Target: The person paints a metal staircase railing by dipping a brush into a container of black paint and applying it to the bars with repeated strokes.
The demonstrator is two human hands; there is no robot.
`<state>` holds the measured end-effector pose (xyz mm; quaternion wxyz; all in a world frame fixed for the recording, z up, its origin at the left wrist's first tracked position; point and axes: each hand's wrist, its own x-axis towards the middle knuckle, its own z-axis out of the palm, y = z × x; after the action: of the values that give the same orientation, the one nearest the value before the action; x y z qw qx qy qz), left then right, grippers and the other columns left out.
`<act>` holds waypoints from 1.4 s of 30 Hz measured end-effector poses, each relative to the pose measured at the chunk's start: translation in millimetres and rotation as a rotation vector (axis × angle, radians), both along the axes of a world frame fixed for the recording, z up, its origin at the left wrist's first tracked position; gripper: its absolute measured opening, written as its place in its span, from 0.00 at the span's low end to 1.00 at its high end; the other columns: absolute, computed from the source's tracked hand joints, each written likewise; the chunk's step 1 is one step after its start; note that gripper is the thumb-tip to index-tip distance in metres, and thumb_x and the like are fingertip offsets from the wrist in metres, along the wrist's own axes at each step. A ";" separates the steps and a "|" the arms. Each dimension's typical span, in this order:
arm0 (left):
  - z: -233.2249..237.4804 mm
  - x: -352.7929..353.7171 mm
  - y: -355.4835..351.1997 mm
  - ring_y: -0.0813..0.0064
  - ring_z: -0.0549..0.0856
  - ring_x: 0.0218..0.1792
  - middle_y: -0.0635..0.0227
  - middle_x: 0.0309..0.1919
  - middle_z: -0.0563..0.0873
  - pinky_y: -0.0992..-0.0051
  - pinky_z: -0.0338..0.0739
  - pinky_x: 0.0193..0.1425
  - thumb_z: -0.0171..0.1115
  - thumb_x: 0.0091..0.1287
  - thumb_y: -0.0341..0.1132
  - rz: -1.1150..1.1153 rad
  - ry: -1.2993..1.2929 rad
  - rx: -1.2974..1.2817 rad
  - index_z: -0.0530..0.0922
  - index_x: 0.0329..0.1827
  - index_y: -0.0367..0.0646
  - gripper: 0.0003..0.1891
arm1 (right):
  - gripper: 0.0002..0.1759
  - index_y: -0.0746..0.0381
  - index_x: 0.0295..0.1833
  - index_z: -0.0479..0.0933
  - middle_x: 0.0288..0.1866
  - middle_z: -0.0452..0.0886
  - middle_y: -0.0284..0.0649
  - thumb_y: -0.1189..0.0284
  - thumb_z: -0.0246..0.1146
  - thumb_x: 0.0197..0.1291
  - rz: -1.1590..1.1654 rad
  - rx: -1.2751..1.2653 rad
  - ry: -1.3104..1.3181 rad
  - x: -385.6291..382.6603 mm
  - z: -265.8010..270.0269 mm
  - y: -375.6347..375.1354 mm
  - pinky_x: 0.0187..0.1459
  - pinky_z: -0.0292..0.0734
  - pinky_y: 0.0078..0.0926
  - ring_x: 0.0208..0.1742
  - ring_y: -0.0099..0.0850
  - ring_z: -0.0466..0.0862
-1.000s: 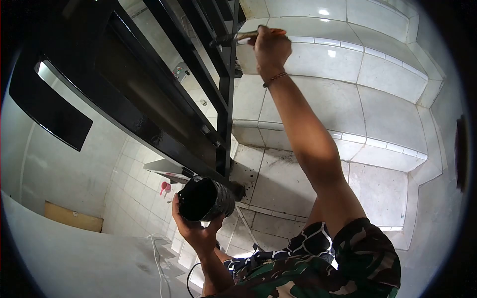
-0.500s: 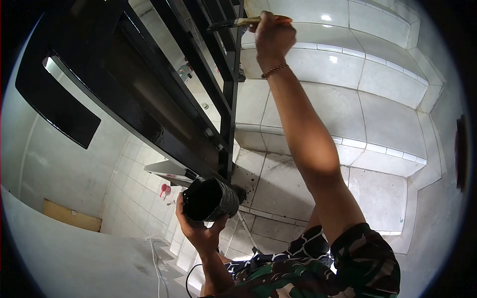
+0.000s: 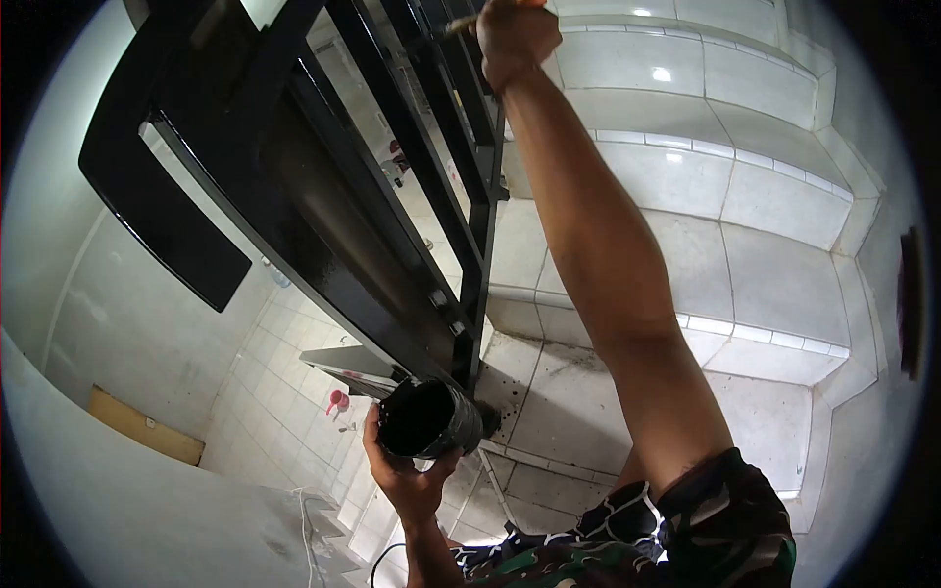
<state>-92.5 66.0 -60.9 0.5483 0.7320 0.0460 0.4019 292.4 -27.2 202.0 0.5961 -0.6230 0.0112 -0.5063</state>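
My left hand (image 3: 410,482) is wrapped round a round can of black paint (image 3: 416,419), its dark mouth facing up and black smears on its outside. The can is close to the lower end of a glossy black railing (image 3: 333,186). At the top of the view, my right hand (image 3: 520,37) is closed round the handle of a paintbrush (image 3: 459,26). Its bristles point left and overlap the upper bars of the railing. The far end of the handle is cut off by the frame's top edge.
White tiled stairs (image 3: 676,181) rise on the right, beside a pale wall (image 3: 867,323). Dark specks dot the landing tile (image 3: 573,392). Through the railing a lower tiled floor (image 3: 284,372) shows, with a pink dipper (image 3: 337,401) on it. A white cable (image 3: 306,534) hangs at lower left.
My right hand has moved up with the paintbrush, towards the top edge and further along the railing bars. The view has shifted, so the railing and can appear lower and further right.
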 end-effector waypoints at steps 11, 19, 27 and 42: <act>-7.0 -5.7 8.7 0.60 0.80 0.53 0.52 0.54 0.75 0.68 0.74 0.60 0.80 0.31 0.26 0.130 0.048 0.113 0.56 0.66 0.29 0.55 | 0.10 0.66 0.29 0.74 0.20 0.79 0.42 0.71 0.57 0.59 0.756 0.633 -0.270 3.3 11.4 -9.4 0.22 0.67 0.22 0.19 0.26 0.75; -11.8 -9.0 14.3 0.61 0.79 0.55 0.52 0.55 0.74 0.66 0.74 0.61 0.83 0.34 0.32 0.125 0.065 0.124 0.57 0.66 0.29 0.55 | 0.08 0.68 0.34 0.72 0.28 0.77 0.40 0.72 0.59 0.58 0.586 0.578 -0.081 7.6 -26.6 -18.6 0.20 0.73 0.22 0.25 0.27 0.80; -11.4 -14.1 20.2 0.60 0.77 0.57 0.53 0.57 0.73 0.63 0.74 0.63 0.81 0.36 0.28 0.101 -0.014 -0.020 0.57 0.67 0.32 0.52 | 0.11 0.70 0.37 0.74 0.24 0.80 0.46 0.71 0.58 0.61 0.890 1.021 -0.342 -22.5 102.0 -12.8 0.22 0.75 0.16 0.18 0.27 0.79; -17.3 -20.3 26.9 0.60 0.77 0.57 0.54 0.56 0.73 0.64 0.73 0.64 0.81 0.34 0.25 0.147 -0.021 -0.059 0.56 0.67 0.31 0.54 | 0.11 0.72 0.44 0.77 0.32 0.82 0.40 0.75 0.64 0.60 0.758 0.442 -0.730 -2.9 87.3 -5.5 0.37 0.81 0.15 0.30 0.24 0.84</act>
<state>-112.8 92.9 -78.2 0.5390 0.7058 0.1059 0.4473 289.4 -32.7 289.3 0.8174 -0.2287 -0.3143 -0.4250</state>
